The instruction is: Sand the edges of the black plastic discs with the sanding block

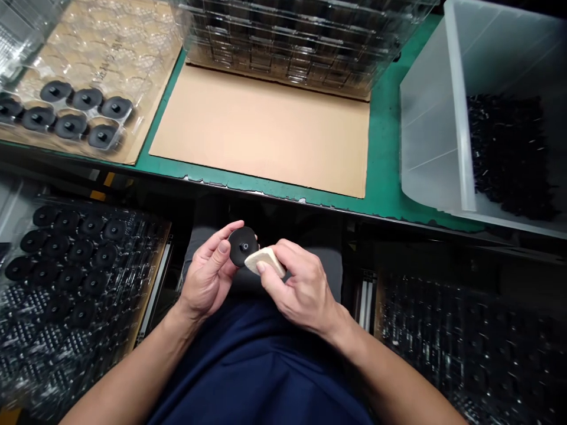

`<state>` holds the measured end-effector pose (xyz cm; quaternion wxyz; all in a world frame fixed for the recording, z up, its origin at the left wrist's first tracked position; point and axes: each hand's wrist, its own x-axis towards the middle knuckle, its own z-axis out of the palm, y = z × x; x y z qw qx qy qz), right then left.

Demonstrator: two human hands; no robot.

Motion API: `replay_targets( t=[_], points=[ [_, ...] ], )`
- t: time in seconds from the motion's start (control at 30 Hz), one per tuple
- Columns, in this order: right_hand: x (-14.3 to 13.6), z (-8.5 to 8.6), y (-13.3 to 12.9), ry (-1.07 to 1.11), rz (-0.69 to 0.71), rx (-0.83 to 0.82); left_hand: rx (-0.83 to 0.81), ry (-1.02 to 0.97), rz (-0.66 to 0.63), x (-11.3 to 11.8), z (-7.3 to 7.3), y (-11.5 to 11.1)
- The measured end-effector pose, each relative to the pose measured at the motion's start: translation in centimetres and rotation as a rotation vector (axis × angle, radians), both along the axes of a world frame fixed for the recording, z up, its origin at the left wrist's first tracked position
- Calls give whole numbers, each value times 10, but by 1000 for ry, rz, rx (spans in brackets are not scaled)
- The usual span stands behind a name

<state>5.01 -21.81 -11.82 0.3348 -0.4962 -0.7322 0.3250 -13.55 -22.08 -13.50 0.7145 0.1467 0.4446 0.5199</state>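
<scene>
Above my lap, my left hand [210, 271] holds a round black disc [240, 252] by its edge, thumb on the near face. A small raised hub stands at the disc's centre, facing me. My right hand [301, 283] pinches a cream-coloured pad [264, 260], felt-like or cloth-like, between thumb and fingers. The pad's left tip is at the lower right edge of the disc; whether it presses on it I cannot tell. The fingers behind the disc are partly hidden.
On the green bench [385, 159] lie a cardboard sheet [266, 130], stacked clear trays [292, 41] behind it and a translucent bin [425, 124] of black pieces. A clear tray [128, 127] with several black discs sits left. More trays [66, 260] flank my lap below.
</scene>
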Motion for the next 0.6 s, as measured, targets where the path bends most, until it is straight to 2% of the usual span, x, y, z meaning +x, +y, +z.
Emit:
replay_targets(
  t=[0.07, 0.17, 0.23, 0.37, 0.43, 0.5, 0.6],
  points=[
    [1, -3, 0, -40, -18, 16, -2, 21, -24, 1, 0, 0],
    [8, -3, 5, -190, 0, 122, -90, -1, -207, -2, -4, 0],
    [13, -1, 10, -235, 82, 186, -157, -34, -330, -5, -7, -1],
    [20, 2, 15, -202, 324, 296, -250, -124, -468, -8, -11, -4],
    [19, 1, 15, -187, 347, 320, -255, -168, -444, -7, -11, -5],
    [16, -2, 11, -142, 195, 249, -208, -162, -314, -6, -9, -4],
    [8, -8, 2, 31, -66, -105, -95, -49, -116, -4, -4, 1]
  ],
)
